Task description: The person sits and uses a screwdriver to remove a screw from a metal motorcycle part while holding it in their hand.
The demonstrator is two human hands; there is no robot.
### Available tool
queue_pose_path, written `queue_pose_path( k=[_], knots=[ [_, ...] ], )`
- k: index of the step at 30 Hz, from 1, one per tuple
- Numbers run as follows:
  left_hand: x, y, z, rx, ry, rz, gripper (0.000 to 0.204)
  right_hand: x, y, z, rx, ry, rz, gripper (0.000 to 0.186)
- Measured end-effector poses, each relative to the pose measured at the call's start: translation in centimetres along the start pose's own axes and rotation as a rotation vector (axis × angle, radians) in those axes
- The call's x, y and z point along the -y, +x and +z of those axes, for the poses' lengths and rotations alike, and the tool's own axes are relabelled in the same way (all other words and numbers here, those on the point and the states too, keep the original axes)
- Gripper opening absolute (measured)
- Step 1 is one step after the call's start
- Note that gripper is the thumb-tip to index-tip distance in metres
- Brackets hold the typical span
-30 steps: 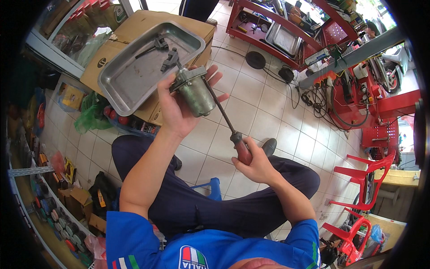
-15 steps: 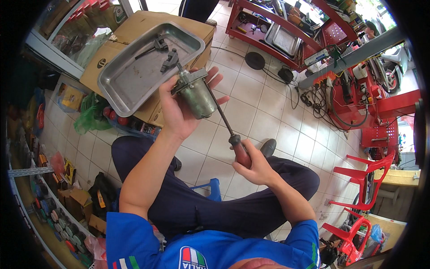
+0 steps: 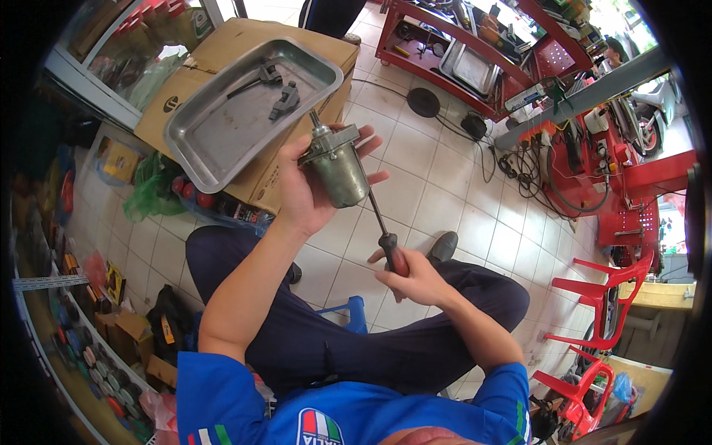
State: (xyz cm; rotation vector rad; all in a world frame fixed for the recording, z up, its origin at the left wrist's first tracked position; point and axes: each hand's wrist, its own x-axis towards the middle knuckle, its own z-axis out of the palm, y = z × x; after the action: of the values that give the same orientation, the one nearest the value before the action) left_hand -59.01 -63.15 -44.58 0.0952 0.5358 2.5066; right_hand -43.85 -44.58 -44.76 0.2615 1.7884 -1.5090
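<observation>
My left hand cradles a small starter motor with a worn silver-green cylinder, a flange and a thin shaft at its far end. The fingers reach round behind its body. In my right hand is a screwdriver with a red and black handle, its long blade running up beside the motor. The blade's tip is hidden by the motor, so I cannot tell what it touches. Two dark clamp-like metal parts lie in a metal tray just beyond my left hand.
The tray rests on a cardboard box at the far left. A blue stool shows between my legs. Red tool cart, loose cables and red chairs stand to the right. Shelves with round items line the left.
The motor in my left hand has shifted right and slightly nearer, away from the tray. My right hand's fingers have changed position on the screwdriver handle, which stands more upright.
</observation>
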Motion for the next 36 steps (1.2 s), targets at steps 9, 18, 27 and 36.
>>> queue_pose_path(
  k=[9,18,27,36],
  knots=[
    [-0.5,0.1,0.4,0.137,-0.037,-0.015,0.05,-4.1,2.5,1.0,-0.419,-0.2,-0.605,0.056],
    [0.9,-0.2,-0.7,0.03,-0.108,-0.09,0.058,-2.5,1.1,0.8,0.104,0.042,-0.276,0.043],
    [-0.2,-0.1,0.9,0.004,-0.089,-0.027,0.047,-4.8,2.8,2.0,-0.369,-0.144,-0.7,0.052],
    [0.3,0.2,-0.7,-0.085,-0.155,-0.08,0.061,-0.3,0.2,0.8,0.068,0.02,-0.133,0.051]
  ],
)
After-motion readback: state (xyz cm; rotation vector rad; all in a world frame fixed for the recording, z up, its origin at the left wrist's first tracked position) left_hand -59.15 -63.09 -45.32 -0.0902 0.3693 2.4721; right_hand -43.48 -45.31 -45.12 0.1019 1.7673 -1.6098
